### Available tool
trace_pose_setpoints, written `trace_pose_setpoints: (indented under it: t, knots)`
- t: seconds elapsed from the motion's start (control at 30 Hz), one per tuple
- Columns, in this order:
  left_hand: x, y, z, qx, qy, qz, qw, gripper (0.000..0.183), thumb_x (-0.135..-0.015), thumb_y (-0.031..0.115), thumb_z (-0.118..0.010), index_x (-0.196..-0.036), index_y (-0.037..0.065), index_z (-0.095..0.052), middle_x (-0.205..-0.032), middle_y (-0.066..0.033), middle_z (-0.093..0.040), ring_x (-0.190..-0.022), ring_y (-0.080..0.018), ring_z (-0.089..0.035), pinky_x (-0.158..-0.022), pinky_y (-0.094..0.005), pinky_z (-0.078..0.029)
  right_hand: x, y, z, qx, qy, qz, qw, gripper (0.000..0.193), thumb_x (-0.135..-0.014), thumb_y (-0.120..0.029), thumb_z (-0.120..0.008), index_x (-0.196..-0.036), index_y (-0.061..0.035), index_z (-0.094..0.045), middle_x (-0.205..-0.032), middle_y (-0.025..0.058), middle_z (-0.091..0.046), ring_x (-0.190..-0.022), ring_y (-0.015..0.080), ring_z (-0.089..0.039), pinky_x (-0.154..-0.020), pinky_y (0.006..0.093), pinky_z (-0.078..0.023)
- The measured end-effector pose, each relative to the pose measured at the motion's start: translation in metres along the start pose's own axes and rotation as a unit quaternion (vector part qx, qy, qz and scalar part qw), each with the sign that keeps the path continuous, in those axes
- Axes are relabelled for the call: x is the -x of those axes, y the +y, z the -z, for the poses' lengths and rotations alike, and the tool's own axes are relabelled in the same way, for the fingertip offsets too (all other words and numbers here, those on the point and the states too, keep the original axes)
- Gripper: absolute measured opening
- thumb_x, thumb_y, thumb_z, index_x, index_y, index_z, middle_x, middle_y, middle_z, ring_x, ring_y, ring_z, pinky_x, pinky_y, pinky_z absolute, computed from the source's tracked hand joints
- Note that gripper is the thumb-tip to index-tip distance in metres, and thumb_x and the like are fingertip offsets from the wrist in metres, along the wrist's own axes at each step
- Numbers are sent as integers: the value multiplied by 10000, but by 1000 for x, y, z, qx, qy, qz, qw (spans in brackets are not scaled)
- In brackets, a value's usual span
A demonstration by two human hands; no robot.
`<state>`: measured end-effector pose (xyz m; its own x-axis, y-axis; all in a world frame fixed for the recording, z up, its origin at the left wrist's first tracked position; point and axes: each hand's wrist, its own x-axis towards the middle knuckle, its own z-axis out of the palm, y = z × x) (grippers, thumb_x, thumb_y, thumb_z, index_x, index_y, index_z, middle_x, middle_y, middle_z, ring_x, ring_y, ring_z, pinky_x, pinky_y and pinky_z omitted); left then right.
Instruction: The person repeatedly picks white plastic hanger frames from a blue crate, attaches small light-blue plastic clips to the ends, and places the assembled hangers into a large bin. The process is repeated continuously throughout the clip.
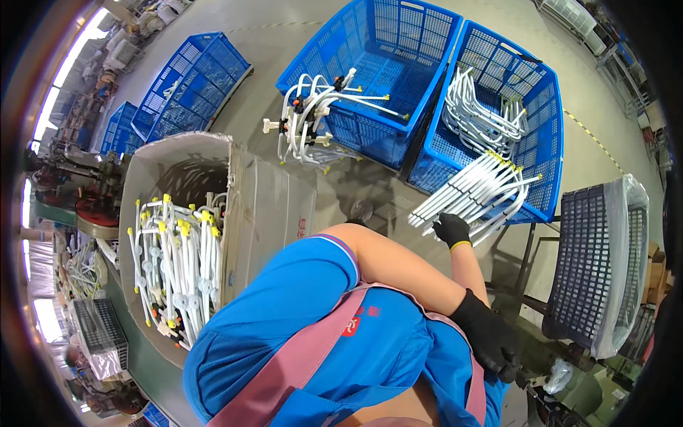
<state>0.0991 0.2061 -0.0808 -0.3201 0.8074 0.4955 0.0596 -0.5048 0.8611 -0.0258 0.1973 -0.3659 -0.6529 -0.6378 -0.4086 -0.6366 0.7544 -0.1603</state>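
Observation:
My right hand (452, 230), in a black glove, is closed at the near ends of a row of white bent tubes (473, 186). These tubes have yellow end caps and dark bands, and they lie over the near edge of a blue mesh crate (557, 121). My left arm reaches across my body to the right. Its black-gloved left hand (489, 338) lies over my right arm beside the blue sleeve, fingers curled inward. Whatever those fingers hold is hidden. More white bent tubes (473, 117) lie inside the same crate.
A second blue crate (370, 132) stands to the left, with white tube frames (307, 121) hanging over its near corner. Nearer on the left, a cardboard box (263, 206) holds many yellow-capped white tubes (178, 256). A dark plastic crate (594, 256) with clear film stands at right.

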Motion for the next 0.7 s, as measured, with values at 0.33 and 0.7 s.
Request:
trace_pose_setpoints:
  t: [0.33, 0.7]
  knots:
    - [72, 51, 120, -12, -59, 50, 997, 482, -878, 451, -616, -751, -13, -576, -717, -183, -569, -629, -247, -523, -596, -398, -391, -83, -58, 22, -42, -99, 4, 994, 290, -808, -372, -565, -937, -123, -635, -966, 134, -668, -910, 334, -642, -775, 450, -516]
    - [151, 96, 218, 159, -63, -3, 985, 349, -923, 314, -575, -885, -31, -607, -772, -186, -599, -695, -192, -536, -650, -373, -429, -151, -125, 38, -153, -13, 33, 988, 257, -824, -336, -569, -888, -90, -607, -843, 166, -656, -816, 347, -647, -689, 467, -512]
